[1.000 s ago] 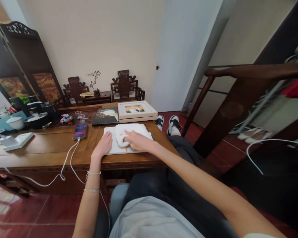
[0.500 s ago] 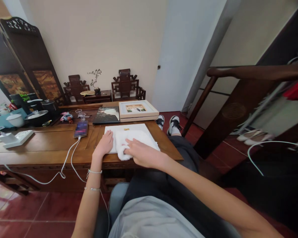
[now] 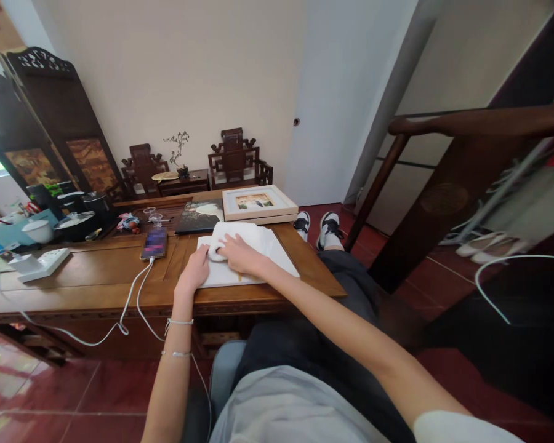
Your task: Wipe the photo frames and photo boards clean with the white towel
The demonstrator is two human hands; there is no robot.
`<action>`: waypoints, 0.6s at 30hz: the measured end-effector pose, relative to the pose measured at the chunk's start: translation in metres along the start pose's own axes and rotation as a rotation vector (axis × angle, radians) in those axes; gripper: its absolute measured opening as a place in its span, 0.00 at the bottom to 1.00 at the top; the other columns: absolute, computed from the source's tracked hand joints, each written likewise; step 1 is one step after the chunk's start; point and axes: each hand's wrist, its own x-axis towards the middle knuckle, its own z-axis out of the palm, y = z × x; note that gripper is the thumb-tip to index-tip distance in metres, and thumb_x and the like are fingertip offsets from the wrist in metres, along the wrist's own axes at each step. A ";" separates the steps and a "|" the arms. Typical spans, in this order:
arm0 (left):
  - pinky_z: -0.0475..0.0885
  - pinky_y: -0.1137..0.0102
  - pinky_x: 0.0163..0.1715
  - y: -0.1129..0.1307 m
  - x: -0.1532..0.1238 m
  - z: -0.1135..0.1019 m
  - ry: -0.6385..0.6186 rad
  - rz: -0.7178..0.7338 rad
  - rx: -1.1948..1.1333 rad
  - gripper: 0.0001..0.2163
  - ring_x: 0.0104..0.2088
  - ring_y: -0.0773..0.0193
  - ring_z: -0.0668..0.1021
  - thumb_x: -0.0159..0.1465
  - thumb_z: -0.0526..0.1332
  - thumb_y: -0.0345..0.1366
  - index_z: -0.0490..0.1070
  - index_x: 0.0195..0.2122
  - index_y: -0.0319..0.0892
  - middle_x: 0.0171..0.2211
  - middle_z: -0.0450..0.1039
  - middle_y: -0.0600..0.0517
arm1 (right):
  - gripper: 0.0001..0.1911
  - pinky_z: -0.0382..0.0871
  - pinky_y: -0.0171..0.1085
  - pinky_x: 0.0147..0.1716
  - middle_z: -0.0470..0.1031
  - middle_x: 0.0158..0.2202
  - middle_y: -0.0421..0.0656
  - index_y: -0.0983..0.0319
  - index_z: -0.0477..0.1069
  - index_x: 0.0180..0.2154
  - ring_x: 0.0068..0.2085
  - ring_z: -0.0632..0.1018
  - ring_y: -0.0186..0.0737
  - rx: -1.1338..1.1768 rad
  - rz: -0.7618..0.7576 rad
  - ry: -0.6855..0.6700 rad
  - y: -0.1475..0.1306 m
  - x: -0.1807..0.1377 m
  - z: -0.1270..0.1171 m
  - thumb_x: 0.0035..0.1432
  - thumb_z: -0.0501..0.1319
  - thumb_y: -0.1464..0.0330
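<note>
A flat white panel (image 3: 268,261) lies on the wooden table (image 3: 96,277) in front of me. A white cloth (image 3: 233,232) is bunched on its far half. My right hand (image 3: 240,253) presses down on the cloth, fingers closed over its near edge. My left hand (image 3: 194,269) rests flat on the panel's left edge, fingers together and holding nothing. Two thin bracelets circle my left forearm.
A framed picture (image 3: 257,203) on a stack and a dark photo print (image 3: 199,216) lie behind the panel. A phone (image 3: 154,243) with a white cable sits to the left, then a power strip (image 3: 44,263), bowls and pots. A dark wooden chair back (image 3: 443,197) stands at right.
My right hand has pushed the cloth from the panel's near edge back up toward its far edge. My left hand has stayed on the panel's left side.
</note>
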 end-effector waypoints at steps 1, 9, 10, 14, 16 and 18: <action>0.71 0.55 0.61 0.000 0.000 0.001 0.000 -0.003 0.003 0.20 0.57 0.52 0.79 0.69 0.46 0.27 0.72 0.56 0.41 0.56 0.77 0.40 | 0.24 0.58 0.59 0.62 0.71 0.61 0.60 0.69 0.76 0.51 0.65 0.66 0.59 0.017 -0.023 -0.001 -0.005 -0.008 -0.001 0.57 0.50 0.84; 0.60 0.55 0.70 -0.004 -0.002 0.004 -0.033 -0.032 -0.025 0.22 0.70 0.52 0.64 0.68 0.49 0.28 0.70 0.61 0.38 0.67 0.66 0.40 | 0.23 0.68 0.48 0.55 0.80 0.47 0.53 0.63 0.79 0.41 0.53 0.78 0.52 0.237 -0.276 -0.066 -0.028 -0.091 -0.025 0.50 0.52 0.84; 0.60 0.55 0.70 -0.003 -0.002 0.003 -0.040 -0.033 -0.022 0.22 0.70 0.52 0.64 0.69 0.49 0.28 0.70 0.61 0.37 0.67 0.66 0.40 | 0.23 0.69 0.46 0.52 0.81 0.46 0.51 0.63 0.79 0.40 0.50 0.80 0.51 0.252 -0.269 -0.077 -0.026 -0.091 -0.026 0.50 0.52 0.84; 0.59 0.55 0.70 0.001 -0.002 0.002 -0.037 -0.036 0.003 0.21 0.70 0.53 0.65 0.69 0.49 0.29 0.71 0.60 0.38 0.66 0.67 0.41 | 0.22 0.70 0.44 0.49 0.81 0.46 0.53 0.64 0.79 0.41 0.45 0.81 0.50 0.175 -0.152 -0.031 -0.010 -0.058 -0.019 0.52 0.51 0.83; 0.59 0.54 0.70 0.004 -0.001 0.001 -0.034 -0.033 0.006 0.20 0.69 0.53 0.66 0.70 0.48 0.30 0.72 0.59 0.40 0.65 0.69 0.42 | 0.23 0.69 0.46 0.53 0.81 0.48 0.56 0.66 0.79 0.44 0.48 0.79 0.52 0.093 -0.064 -0.016 -0.004 -0.034 -0.013 0.53 0.52 0.83; 0.60 0.55 0.70 0.008 -0.001 0.000 -0.014 -0.047 -0.016 0.21 0.69 0.53 0.67 0.71 0.47 0.32 0.72 0.59 0.40 0.65 0.70 0.42 | 0.24 0.67 0.51 0.56 0.79 0.50 0.60 0.69 0.78 0.48 0.54 0.77 0.56 0.040 0.003 -0.009 -0.002 -0.013 -0.008 0.56 0.51 0.84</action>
